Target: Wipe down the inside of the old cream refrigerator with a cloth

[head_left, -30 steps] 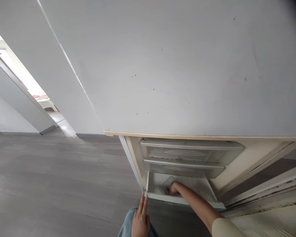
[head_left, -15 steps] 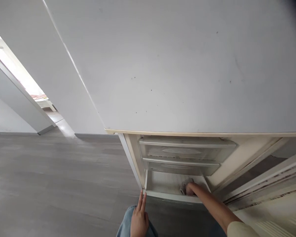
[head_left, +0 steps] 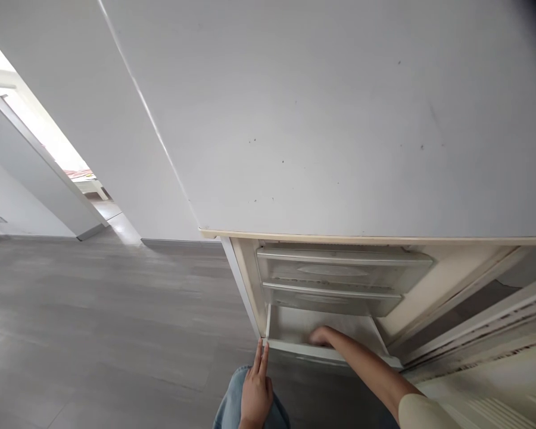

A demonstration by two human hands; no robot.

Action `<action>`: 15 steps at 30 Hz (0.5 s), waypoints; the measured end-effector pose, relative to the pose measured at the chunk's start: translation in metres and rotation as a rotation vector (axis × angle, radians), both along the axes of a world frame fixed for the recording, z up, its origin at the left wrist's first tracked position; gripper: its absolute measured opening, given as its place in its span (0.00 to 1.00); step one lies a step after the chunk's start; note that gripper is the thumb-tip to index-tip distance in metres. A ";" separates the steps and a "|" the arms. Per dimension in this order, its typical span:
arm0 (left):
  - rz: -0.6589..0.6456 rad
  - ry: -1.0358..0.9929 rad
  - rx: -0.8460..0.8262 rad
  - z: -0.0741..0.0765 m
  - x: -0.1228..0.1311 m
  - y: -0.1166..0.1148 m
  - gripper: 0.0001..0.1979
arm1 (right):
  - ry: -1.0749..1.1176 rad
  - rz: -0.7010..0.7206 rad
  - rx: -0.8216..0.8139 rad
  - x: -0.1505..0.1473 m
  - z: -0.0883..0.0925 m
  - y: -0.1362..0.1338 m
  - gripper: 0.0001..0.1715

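Observation:
My right hand (head_left: 320,336) reaches down into the pulled-out bottom freezer drawer (head_left: 335,353), just behind its front edge. Its fingers are slightly blurred and partly hidden below that edge. The grey cloth that showed in this hand a moment earlier is now out of sight behind the hand and the drawer front. At the drawer's left front corner, my left hand (head_left: 256,393) rests two stretched fingertips against the edge, with the thumb apart and nothing wrapped in the fingers.
Two clear-fronted drawers (head_left: 339,271) sit pushed in above the open one. A white top surface (head_left: 317,119) with small dark specks overhangs the compartment. On the right is the inner side of an open door with a stained seal (head_left: 477,351). Grey wooden flooring (head_left: 116,333) extends left.
My right hand has moved left along the inside of the drawer front, and the cloth has gone out of sight. My left hand stays at the corner. The view has shifted slightly.

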State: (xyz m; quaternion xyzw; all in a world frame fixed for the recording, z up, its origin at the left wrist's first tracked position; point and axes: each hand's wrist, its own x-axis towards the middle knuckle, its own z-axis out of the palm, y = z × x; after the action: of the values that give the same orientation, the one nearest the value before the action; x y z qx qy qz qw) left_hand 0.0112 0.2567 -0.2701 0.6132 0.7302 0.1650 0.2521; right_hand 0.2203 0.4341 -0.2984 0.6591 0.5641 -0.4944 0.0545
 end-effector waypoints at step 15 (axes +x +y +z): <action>0.018 -0.002 0.005 0.002 0.002 0.000 0.39 | 0.132 0.191 -0.311 -0.058 0.027 -0.009 0.07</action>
State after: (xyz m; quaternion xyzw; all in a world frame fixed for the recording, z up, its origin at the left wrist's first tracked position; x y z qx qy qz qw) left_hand 0.0131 0.2567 -0.2682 0.6069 0.7351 0.1697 0.2499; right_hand 0.1627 0.4253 -0.2719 0.5525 0.5432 -0.6103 0.1651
